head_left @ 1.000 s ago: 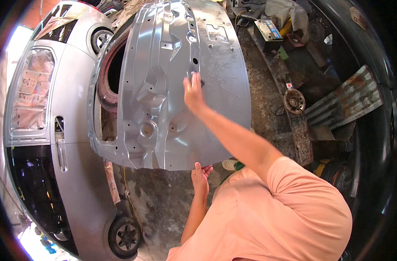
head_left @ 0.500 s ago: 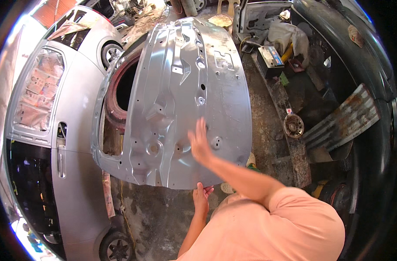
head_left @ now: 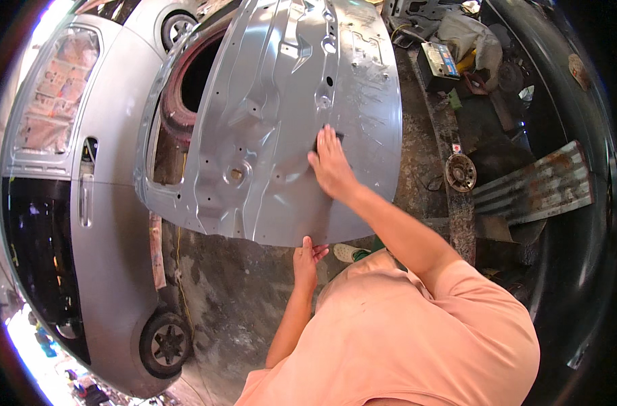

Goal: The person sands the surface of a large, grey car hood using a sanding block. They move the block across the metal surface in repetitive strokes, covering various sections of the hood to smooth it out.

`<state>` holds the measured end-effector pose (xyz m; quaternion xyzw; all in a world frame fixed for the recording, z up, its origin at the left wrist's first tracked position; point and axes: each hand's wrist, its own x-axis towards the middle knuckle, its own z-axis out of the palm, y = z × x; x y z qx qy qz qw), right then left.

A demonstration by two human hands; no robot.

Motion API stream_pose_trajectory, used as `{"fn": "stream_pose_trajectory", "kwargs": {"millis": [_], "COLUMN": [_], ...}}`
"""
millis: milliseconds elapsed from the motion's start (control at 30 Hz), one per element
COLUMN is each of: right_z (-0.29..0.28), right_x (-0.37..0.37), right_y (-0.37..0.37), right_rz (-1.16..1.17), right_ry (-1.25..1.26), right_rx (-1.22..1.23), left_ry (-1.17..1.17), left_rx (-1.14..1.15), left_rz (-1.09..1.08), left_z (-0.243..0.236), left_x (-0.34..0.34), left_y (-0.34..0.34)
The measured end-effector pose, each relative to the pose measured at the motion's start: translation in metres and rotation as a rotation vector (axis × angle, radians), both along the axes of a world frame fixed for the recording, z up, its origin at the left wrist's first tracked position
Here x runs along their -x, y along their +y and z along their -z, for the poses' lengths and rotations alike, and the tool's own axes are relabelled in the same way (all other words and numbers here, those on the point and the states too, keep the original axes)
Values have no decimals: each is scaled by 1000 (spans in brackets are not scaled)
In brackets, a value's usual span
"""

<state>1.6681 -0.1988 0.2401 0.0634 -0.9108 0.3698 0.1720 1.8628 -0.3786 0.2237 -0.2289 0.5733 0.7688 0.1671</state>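
Note:
A grey metal car tailgate (head_left: 288, 128) lies flat before me, with stamped ridges, holes and a window opening at its left. My right hand (head_left: 337, 170) rests on its right half, fingers stretched out and nearly flat. Beneath those fingers a small dark flat piece (head_left: 340, 137) shows at the edges, pressed against the metal; its kind is not clear. At the near edge my left hand (head_left: 306, 262) grips the tailgate, thumb on top and the other fingers curled by the rim.
On the left stands a silver car (head_left: 112, 162) with a paper-covered window (head_left: 54, 88). A dark red round rim (head_left: 176, 125) shows through the tailgate's opening. To the right are a car battery (head_left: 438, 66), a rusty disc (head_left: 460, 172), a corrugated sheet (head_left: 535, 186) and a dark car body (head_left: 586, 223).
My right hand has moved forward along the tailgate, and the dark piece shows more plainly under its fingers. My left hand keeps its hold on the near edge. The whole view has shifted.

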Motion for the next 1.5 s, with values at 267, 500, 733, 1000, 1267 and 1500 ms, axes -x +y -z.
{"fn": "stream_pose_trajectory", "kwargs": {"millis": [267,500,733,1000,1267,1500], "right_z": [-33,-51,-46,-49,-39,16], "right_x": [-116,-103,-84,-115,-142,-134], "right_y": [-35,-19,-6,-28,-36,34], "right_rz": [-717,-475,-515,-865,-705,-498], "right_ry": [39,53,65,89,46,17], "right_rx": [-313,-513,-444,-583,-525,-419], "left_ry": [125,31,-70,-23,-53,8], "left_rx": [27,-12,3,-472,-572,-496], "left_rz": [-13,-74,27,-326,-410,-212], "left_z": [0,3,-3,4,-12,-12], "left_x": [-6,-4,-3,-17,-16,-18], "left_y": [0,0,-9,-22,-23,-26]}}
